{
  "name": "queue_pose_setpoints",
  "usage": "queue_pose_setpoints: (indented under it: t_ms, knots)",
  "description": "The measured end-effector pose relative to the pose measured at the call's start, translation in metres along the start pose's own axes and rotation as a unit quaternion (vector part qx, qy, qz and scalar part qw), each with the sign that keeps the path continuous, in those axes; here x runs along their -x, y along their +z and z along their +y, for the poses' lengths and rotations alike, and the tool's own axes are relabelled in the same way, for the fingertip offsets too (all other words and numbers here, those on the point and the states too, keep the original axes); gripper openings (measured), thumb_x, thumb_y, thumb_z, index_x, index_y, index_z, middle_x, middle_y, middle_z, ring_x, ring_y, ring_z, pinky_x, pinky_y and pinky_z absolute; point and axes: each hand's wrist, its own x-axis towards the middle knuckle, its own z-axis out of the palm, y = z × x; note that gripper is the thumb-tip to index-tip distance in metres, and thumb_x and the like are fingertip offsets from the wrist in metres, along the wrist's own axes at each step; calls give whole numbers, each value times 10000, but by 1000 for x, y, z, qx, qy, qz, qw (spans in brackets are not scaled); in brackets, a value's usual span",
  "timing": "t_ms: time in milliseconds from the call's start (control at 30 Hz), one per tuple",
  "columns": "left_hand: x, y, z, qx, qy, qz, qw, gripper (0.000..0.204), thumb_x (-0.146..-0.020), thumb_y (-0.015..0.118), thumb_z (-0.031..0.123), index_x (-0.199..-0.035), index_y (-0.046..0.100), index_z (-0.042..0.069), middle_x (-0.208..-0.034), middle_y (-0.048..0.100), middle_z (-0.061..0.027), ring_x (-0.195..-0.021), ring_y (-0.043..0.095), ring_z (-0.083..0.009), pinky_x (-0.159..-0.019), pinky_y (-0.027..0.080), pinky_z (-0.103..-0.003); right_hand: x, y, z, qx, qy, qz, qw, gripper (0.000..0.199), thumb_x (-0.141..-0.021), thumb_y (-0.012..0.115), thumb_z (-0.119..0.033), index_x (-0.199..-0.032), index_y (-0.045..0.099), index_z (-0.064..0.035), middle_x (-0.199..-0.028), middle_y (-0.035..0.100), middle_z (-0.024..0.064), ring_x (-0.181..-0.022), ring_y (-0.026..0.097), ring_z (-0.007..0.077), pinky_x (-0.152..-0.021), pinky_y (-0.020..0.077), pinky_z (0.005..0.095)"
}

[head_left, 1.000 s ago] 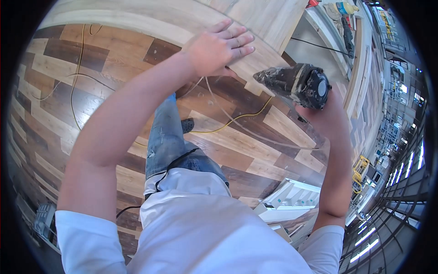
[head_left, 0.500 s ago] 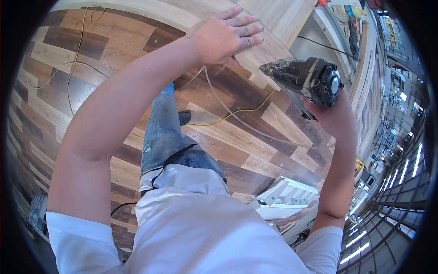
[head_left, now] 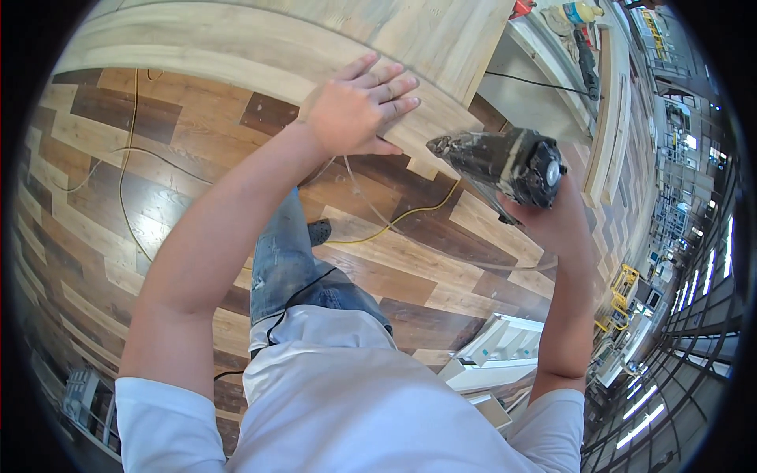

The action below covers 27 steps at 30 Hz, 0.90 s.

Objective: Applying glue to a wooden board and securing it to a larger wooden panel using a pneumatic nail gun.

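Observation:
My left hand (head_left: 356, 110) lies flat on the near edge of a pale wood-grain board (head_left: 260, 39), fingers spread and pointing to the upper right. In my right hand (head_left: 552, 225) is a black nail gun (head_left: 498, 162), gripped by its handle. Its scuffed nose points left, close to the right end of the board's near edge; whether it touches the wood I cannot tell. The gun's body hides most of my right fingers.
A pale hose and a yellow cord (head_left: 426, 207) run over the patchwork plank floor (head_left: 181, 102). A white panelled piece (head_left: 497, 347) rests at lower right. Beyond the board stand a yellow-labelled bottle (head_left: 578, 13), a black tool (head_left: 587, 63) and long timber strips (head_left: 607, 118).
The whole view has shifted, so board, hands and nail gun appear lower and further left. My left hand seems slightly nearer to me on the board. The right hand still grips the gun.

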Motion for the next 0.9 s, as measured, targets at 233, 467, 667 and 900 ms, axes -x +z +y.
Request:
queue_pose_setpoints:
  t_ms: [233, 467, 667, 900]
  knots:
    - [-2, -4, 0, 11, -8, -8, 1000, 673, -600, 759, 500, -1169, 636, 162, -1293, 566, 0, -1245, 490, -208, -1095, 324, -436, 5, -20, -23, -74, -51, -92, 992, 336, -600, 792, -67, -893, 642, 1, -751, 655, 147, -689, 634, 286, -675, 506, 330]
    - [-4, -5, 1, 22, -9, -6, 1000, 672, -605, 754, 501, -1168, 635, 155, -1295, 565, -5, -1251, 485, -211, -1097, 317, -450, -9, -13, -31, -51, -16, -154, 987, 265, -627, 766, -56, -850, 639, 10, -751, 645, 181, -705, 615, 360, -652, 502, 349]
    - [-3, -5, -1, 32, -14, -13, 999, 668, -613, 744, 496, -1172, 633, 148, -1305, 557, -17, -1265, 469, -220, -1102, 306, -455, -17, -9, -34, -40, -27, -155, 987, 234, -635, 765, -80, -813, 640, 6, -730, 637, 184, -705, 620, 362, -629, 503, 361]
    - [-1, -10, -1, 33, -10, -35, 999, 684, -631, 732, 502, -1195, 612, 133, -1325, 538, -29, -1282, 448, -231, -1111, 285, -463, -28, -11, -32, -4, -38, -174, 984, 227, -637, 770, -107, -785, 642, 8, -712, 629, 192, -726, 621, 370, -633, 502, 382]
